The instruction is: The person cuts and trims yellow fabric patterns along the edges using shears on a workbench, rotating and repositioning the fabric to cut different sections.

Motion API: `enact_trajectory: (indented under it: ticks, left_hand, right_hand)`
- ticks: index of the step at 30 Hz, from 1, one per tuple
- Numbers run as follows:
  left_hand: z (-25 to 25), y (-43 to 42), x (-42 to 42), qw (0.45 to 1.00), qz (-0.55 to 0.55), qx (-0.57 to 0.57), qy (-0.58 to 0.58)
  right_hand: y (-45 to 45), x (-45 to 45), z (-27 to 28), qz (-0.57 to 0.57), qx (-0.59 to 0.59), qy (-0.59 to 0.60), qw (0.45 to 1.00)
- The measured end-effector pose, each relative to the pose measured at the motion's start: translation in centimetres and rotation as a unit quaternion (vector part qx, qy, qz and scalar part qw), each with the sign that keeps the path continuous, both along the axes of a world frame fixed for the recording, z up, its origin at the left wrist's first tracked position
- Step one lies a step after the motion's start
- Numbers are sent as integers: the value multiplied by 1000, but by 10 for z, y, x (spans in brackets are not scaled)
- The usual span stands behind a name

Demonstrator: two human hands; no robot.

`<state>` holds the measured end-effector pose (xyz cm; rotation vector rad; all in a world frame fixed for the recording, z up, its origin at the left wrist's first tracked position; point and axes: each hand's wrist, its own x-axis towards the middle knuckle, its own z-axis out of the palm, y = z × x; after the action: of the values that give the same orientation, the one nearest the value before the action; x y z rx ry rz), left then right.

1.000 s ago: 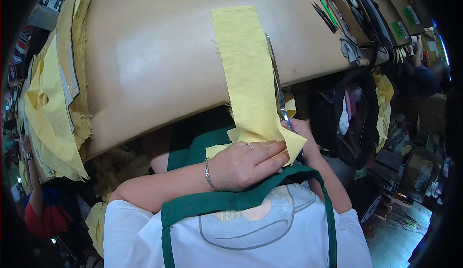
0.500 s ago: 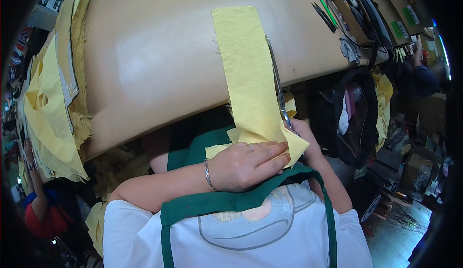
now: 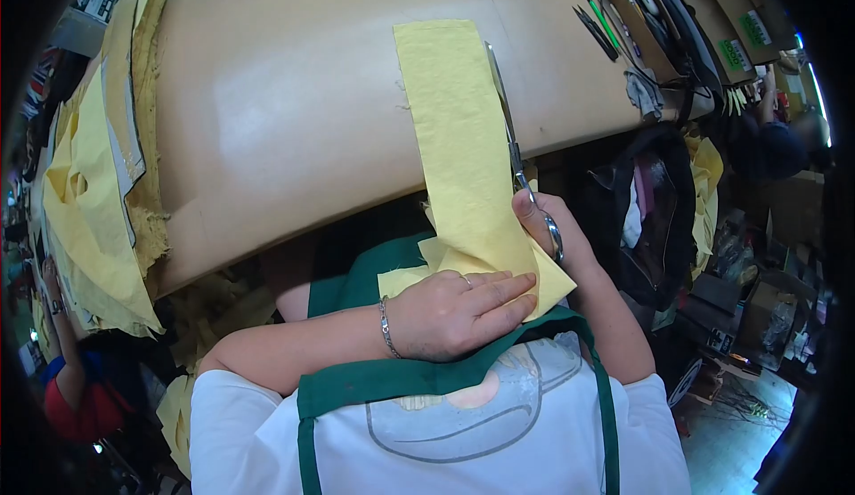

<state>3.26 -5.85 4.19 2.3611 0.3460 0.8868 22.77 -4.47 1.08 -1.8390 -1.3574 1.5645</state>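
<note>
A long strip of yellow cloth point(image 3: 459, 121) runs from the table down to my lap, its lower end bunched and folded. My left hand point(image 3: 454, 312) grips that bunched end, fingers stretched over it and the thumb hidden. On the right, my right hand point(image 3: 557, 228) is shut on metal scissors point(image 3: 516, 152), thumb at the handle loops. The long blades lie along the strip's right edge, pointing away from me. Whether they are apart cannot be made out.
The tan table point(image 3: 285, 94) spans the front. Stacked yellow cloth point(image 3: 89, 201) hangs over its left end. At the right lie black snips point(image 3: 595, 32), a green pen point(image 3: 603, 20) and a box of tools point(image 3: 646, 19). A black bag point(image 3: 650, 219) sits below the right edge.
My right hand and the scissors have shifted slightly up and outward, so more of the handle shows. The scissor tips reach farther up along the strip. My left hand has barely moved.
</note>
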Motion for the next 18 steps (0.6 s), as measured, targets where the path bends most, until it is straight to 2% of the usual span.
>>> enact_trajectory:
  ticks: [3, 12, 18]
  left_hand:
    - [-1, -1, 0, 1000, 0, -4, -2]
    - [0, -1, -1, 1000, -5, -4, 7]
    - [-3, -1, -1, 1000, -5, 3, -1]
  right_hand:
    - [0, 5, -3, 26, -14, -8, 1000]
    - [-5, -1, 5, -14, -17, 29, 999]
    - [-7, -3, 5, -21, -25, 13, 999]
